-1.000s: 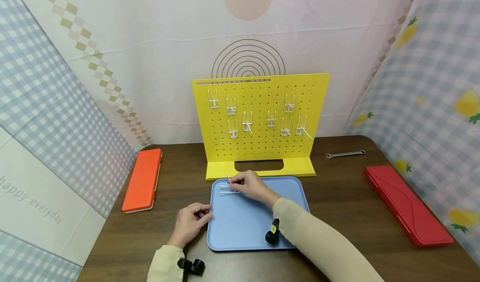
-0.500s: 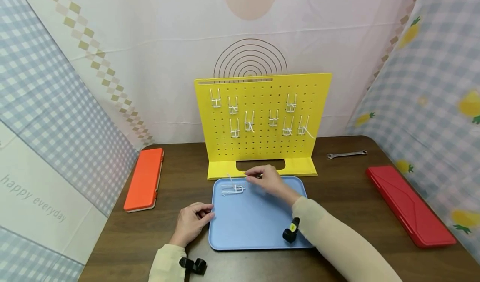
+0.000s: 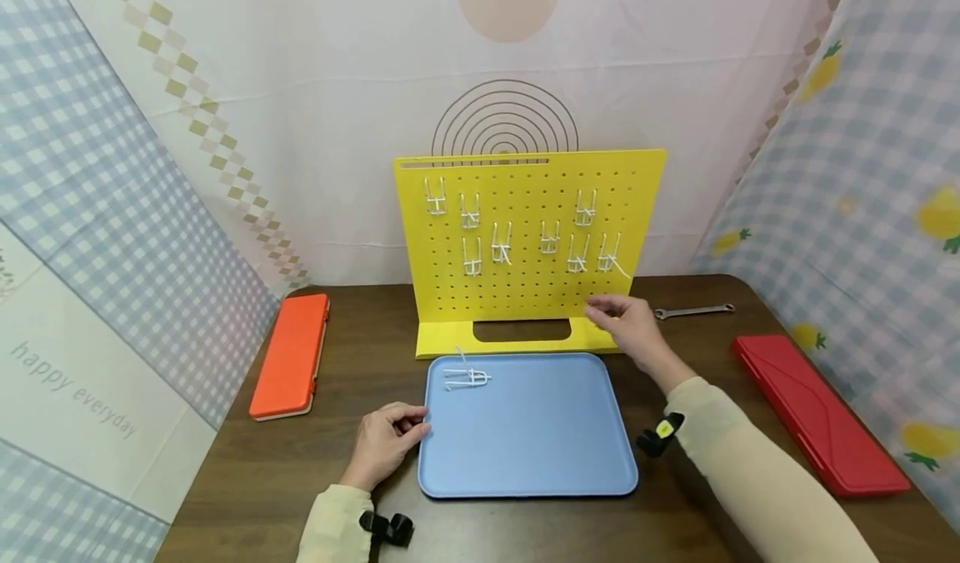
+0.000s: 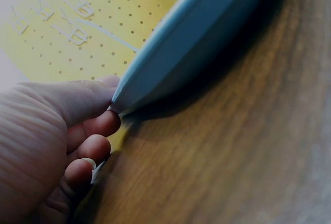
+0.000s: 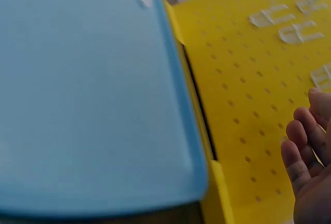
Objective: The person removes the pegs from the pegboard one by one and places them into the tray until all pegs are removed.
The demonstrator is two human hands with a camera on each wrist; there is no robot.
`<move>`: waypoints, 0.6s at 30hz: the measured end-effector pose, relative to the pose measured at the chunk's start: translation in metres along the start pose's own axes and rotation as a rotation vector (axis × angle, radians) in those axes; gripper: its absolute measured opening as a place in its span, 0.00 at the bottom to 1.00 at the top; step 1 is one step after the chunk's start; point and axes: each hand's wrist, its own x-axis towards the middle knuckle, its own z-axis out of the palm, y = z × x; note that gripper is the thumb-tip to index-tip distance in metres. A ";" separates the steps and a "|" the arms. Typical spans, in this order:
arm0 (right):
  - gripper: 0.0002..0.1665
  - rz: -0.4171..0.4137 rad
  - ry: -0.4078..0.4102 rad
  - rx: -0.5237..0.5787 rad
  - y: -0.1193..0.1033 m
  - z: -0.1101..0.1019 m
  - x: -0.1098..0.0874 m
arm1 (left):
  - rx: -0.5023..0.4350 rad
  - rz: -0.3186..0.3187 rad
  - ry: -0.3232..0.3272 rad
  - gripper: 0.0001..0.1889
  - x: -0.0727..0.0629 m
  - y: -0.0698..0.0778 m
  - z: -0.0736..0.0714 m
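Note:
At the left side of a blue tray (image 3: 525,430), my left hand (image 3: 384,445) pinches the rim; the left wrist view shows the thumb above the tray's edge (image 4: 170,48) and the fingers curled beneath. A white wire hook (image 3: 468,378) lies in the tray's far left corner. My right hand (image 3: 633,330) hovers in front of the lower right part of the yellow pegboard (image 3: 525,288), holding nothing. Its fingers (image 5: 297,167) are loosely bent in the right wrist view. Several white hooks, such as one at the right (image 3: 609,255), hang on the pegboard.
An orange case (image 3: 291,355) lies on the brown table (image 3: 360,330) at the left. A red case (image 3: 817,413) is at the right, with a wrench (image 3: 693,311) behind it. Patterned cloth (image 3: 337,130) surrounds the table on three sides.
My right hand has let go of the white hook in the tray's corner and moved right, to the pegboard's lower right. The left hand has stayed at the tray's rim.

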 end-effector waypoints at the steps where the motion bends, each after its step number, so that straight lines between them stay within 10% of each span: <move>1: 0.27 -0.004 0.020 0.020 0.000 -0.006 0.001 | -0.002 0.005 0.001 0.10 0.000 0.000 0.000; 18: 0.31 0.020 0.208 0.050 -0.004 -0.040 0.019 | 0.014 -0.011 0.004 0.11 -0.001 -0.001 0.002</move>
